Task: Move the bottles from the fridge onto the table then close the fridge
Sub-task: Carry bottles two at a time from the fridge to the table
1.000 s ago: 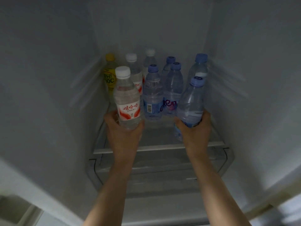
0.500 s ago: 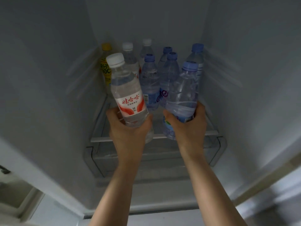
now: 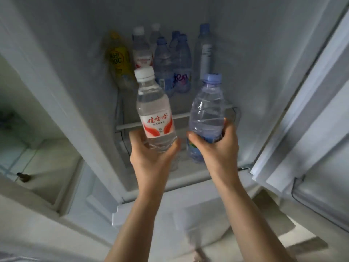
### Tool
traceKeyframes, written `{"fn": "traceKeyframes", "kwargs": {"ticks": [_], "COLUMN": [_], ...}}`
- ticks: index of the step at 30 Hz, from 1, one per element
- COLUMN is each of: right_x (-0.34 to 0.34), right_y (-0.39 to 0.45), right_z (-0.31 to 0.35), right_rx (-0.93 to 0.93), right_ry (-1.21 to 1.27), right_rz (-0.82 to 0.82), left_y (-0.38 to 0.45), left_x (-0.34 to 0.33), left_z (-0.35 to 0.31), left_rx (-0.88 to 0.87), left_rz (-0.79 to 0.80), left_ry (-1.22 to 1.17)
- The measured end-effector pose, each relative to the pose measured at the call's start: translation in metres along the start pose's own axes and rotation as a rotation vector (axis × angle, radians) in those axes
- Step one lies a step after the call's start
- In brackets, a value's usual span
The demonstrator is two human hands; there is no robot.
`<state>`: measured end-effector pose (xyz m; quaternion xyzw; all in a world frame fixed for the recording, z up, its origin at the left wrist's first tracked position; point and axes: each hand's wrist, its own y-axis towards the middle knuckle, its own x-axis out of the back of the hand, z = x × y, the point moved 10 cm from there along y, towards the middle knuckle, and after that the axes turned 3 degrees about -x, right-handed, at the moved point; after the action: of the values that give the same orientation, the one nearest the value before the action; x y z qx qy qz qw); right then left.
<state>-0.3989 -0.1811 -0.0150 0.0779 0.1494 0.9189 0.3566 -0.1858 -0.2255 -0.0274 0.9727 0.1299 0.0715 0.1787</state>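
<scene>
My left hand (image 3: 151, 157) grips a clear water bottle with a white cap and a red-and-white label (image 3: 154, 108) by its base. My right hand (image 3: 217, 150) grips a bluish water bottle with a blue cap (image 3: 206, 110) around its lower half. Both bottles are held in the air in front of the fridge shelf (image 3: 130, 126). Further back on that shelf stand several bottles: a yellow-capped one (image 3: 118, 57) at the left, a white-capped one (image 3: 141, 52), blue-capped ones (image 3: 179, 72), and a tall clear one (image 3: 204, 52) at the right.
The fridge compartment walls rise on both sides. The open right door (image 3: 311, 138) with its door shelf stands at the right. A second compartment (image 3: 28, 148) opens at the left. A drawer front (image 3: 170, 178) lies below the shelf.
Both hands have pulled their bottles back out of the fridge, off the shelf and toward me. The view has drawn back, so the doors and lower fridge now show.
</scene>
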Motion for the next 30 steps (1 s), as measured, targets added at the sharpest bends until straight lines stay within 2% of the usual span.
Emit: {"fn": "traceKeyframes", "kwargs": {"ticks": [8,12,22,24,30], "right_x": [0.059,0.106,0.241,0.272,0.381], "right_y": [-0.132,-0.187,-0.309,-0.335,-0.419], "right_z": [-0.019,-0.033,-0.08,-0.087,-0.091], "right_rx": [-0.158,-0.223,-0.528,-0.604,-0.747], "right_ry": [-0.118,-0.175,-0.489,-0.545,-0.515], "right_rz": [-0.011,-0.08,-0.238,-0.229,-0.333], "left_y": [-0.107,-0.162,-0.313,-0.349,-0.471], "left_x": [0.036,0.036,0.006,-0.003,-0.032], "left_z": [0.018,0.035,0.05,0.049,0.029], "left_rx": [0.064,0.113,0.139,0.161,0.205], "left_rz": [0.269,0.412,0.755,0.828,1.022], "left_ry": [0.018,0.079,0.223,0.256,0.271]}}
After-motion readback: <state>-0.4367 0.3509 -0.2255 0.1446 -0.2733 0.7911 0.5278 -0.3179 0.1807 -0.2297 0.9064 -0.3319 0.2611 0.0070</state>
